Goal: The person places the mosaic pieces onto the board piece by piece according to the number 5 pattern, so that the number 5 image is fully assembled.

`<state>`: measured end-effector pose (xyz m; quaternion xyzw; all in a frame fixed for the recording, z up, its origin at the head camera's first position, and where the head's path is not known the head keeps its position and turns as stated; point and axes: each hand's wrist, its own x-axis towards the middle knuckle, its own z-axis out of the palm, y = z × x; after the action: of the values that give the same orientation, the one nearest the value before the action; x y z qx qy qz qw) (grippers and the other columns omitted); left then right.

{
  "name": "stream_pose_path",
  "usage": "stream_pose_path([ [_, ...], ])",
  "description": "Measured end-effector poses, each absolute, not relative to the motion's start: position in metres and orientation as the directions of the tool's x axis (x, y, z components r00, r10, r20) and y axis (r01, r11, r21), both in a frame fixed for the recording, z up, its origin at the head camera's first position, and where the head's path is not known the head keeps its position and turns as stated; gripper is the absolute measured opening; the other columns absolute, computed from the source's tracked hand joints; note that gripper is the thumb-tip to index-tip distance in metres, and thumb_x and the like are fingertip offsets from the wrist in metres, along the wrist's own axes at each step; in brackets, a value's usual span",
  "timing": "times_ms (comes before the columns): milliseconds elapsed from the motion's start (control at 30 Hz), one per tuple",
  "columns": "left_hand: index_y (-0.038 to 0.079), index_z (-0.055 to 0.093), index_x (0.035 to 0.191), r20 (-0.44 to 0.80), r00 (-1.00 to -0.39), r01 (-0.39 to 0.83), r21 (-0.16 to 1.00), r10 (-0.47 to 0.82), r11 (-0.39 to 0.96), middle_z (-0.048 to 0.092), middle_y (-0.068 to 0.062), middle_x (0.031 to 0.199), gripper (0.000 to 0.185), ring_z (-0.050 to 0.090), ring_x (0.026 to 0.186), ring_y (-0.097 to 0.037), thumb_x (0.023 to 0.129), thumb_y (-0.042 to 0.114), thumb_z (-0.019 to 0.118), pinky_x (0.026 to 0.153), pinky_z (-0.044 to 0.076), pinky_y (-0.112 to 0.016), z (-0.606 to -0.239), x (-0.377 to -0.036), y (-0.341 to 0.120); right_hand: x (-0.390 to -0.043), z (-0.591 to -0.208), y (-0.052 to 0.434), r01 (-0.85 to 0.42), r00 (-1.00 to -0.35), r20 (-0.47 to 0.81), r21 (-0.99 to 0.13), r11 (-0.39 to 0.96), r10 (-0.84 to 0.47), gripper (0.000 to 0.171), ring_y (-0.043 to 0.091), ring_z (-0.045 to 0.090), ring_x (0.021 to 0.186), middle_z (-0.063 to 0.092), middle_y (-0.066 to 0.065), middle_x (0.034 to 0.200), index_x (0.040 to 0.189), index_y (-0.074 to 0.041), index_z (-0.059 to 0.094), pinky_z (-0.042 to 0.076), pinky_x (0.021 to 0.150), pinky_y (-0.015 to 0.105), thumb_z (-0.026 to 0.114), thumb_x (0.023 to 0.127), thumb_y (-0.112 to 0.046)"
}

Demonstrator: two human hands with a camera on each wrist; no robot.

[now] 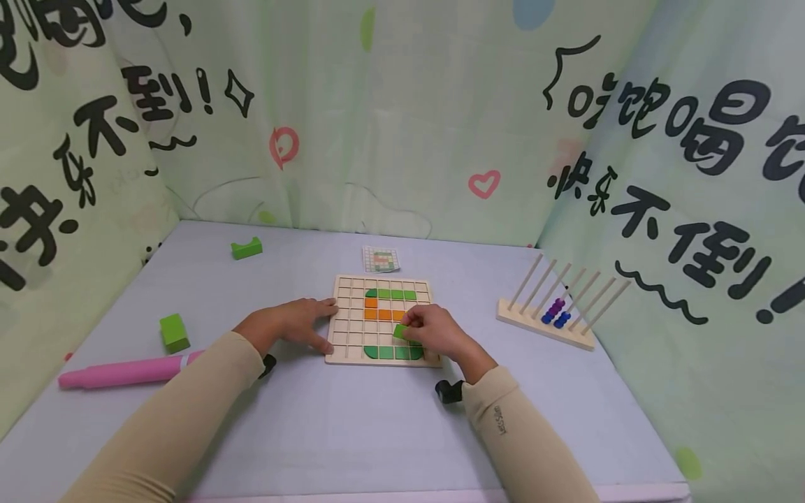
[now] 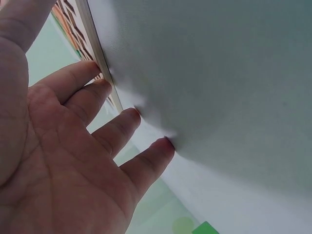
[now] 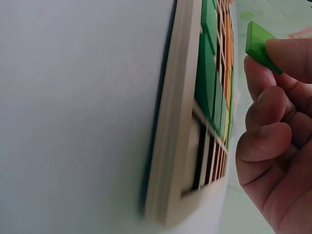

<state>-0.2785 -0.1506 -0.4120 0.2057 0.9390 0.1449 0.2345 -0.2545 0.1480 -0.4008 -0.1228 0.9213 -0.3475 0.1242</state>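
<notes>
A wooden grid board lies flat on the table, its squares partly filled with colored tiles. Light green tiles form a row near the top, orange tiles sit mid-board, and dark green tiles line the bottom. My left hand rests spread at the board's left edge, fingertips at its wooden side in the left wrist view. Between thumb and index finger, my right hand pinches a light green square tile over the lower right of the board, covering some squares there.
A printed pattern card lies behind the board. To the right stands a wooden peg rack with purple and blue beads. On the left are a green block, a notched green block and a pink tube-shaped object. Curtains surround the table.
</notes>
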Motion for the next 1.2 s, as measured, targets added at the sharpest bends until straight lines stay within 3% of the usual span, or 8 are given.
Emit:
stream_pose_path([
  [567,0.014,0.035,0.163,-0.396,-0.795,0.309,0.385,0.459,0.869,0.022,-0.005,0.174,0.098,0.024,0.158,-0.037,0.086,0.052,0.082,0.127,0.025,-0.054,-0.409,-0.278,-0.146,-0.260,-0.405,0.108,-0.285,-0.890,-0.108,-0.625,0.726,-0.442,0.005,0.016,0.057,0.081,0.066,0.000,0.088,0.097,-0.011,0.072,0.048,0.073,0.029,0.069,0.094,-0.009],
  [1000,0.013,0.035,0.163,-0.401,-0.795,0.304,0.386,0.455,0.871,0.022,-0.006,0.174,0.098,0.024,0.158,-0.038,0.086,0.051,0.082,0.127,0.025,-0.054,-0.407,-0.278,-0.149,-0.262,-0.408,0.095,-0.297,-0.894,-0.129,-0.548,0.782,-0.430,0.003,0.015,0.056,0.079,0.066,-0.001,0.085,0.096,-0.009,0.073,0.046,0.073,0.028,0.072,0.095,-0.011],
  [1200,0.015,0.034,0.164,-0.410,-0.801,0.283,0.384,0.437,0.879,0.022,-0.005,0.174,0.099,0.023,0.158,-0.038,0.086,0.051,0.083,0.127,0.024,-0.055,-0.408,-0.278,-0.151,-0.261,-0.407,0.085,-0.320,-0.894,-0.145,-0.459,0.829,-0.425,0.005,0.016,0.055,0.080,0.066,-0.002,0.084,0.096,-0.010,0.075,0.046,0.072,0.027,0.070,0.096,-0.009],
])
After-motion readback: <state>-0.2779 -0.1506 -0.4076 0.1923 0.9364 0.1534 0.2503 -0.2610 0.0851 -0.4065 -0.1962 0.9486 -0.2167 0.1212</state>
